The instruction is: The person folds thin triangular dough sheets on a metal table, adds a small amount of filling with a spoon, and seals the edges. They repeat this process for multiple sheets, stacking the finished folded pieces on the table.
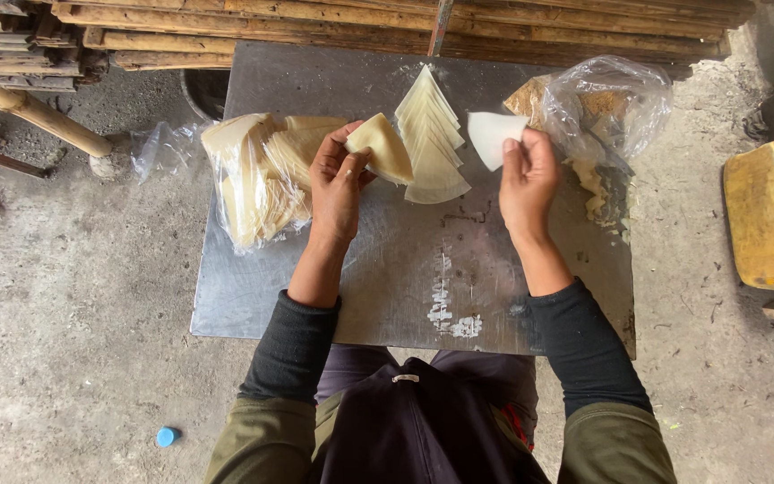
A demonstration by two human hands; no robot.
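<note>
Two hands: both closed in a pinch, each on one wedge-shaped sheet.
Left hand [338,179]: fingers and thumb clamp a pale yellow sheet [382,148], held just above the metal table [405,269], beside the stack.
Right hand [526,179]: fingertips grip a whiter sheet [493,136] by its lower edge, lifted off the table.
Stack [430,134]: fanned wedges lying on the table between the two hands.
Hidden: the fingertips behind each sheet; the table's right edge under the bag.
Left bag [253,179]: clear plastic, open, filled with yellowish sheets.
Right bag [606,103]: clear plastic, crumpled; contents brownish and crumbly, hard to make out.
</note>
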